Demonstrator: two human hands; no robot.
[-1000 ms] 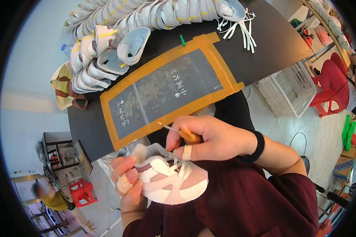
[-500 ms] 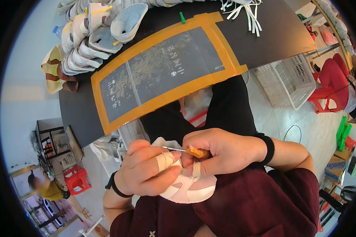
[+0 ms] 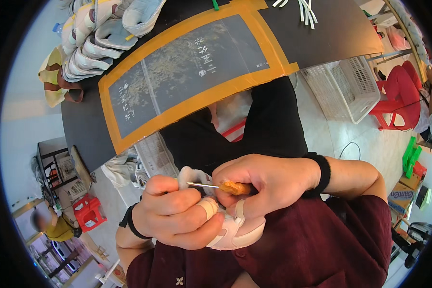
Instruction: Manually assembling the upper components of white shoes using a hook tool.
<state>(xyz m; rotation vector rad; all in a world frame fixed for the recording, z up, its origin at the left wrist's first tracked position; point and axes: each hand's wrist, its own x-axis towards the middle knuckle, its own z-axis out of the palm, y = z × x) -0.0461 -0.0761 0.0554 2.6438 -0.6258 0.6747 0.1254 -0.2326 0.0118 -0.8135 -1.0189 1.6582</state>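
A white and pale pink shoe upper [image 3: 247, 234] is held close in front of my maroon shirt, its pale padded collar [image 3: 191, 176] pointing away from me. My right hand [image 3: 269, 182] grips a hook awl with an orange, wrapped-looking handle [image 3: 234, 187] and also presses against the upper. The awl's thin metal shaft points left over the collar, beside my left knuckles. My left hand [image 3: 180, 216] is closed at the upper's left side, fingertips against it; whether a thread is pinched there is hidden. Bands of tape wrap a finger on each hand.
A dark table [image 3: 331, 38] stands ahead, with an orange-taped mat [image 3: 187, 72] at its near edge. Several shoe uppers [image 3: 93, 53] are piled at its left, white strips [image 3: 308, 12] at the back. White crates [image 3: 343, 89] and red stools [image 3: 89, 212] stand around; other people sit on both sides.
My left hand has shifted slightly left and down, its fingers curling more over the upper. The awl has moved slightly left and its tip lies nearer the collar. My view has shifted a little.
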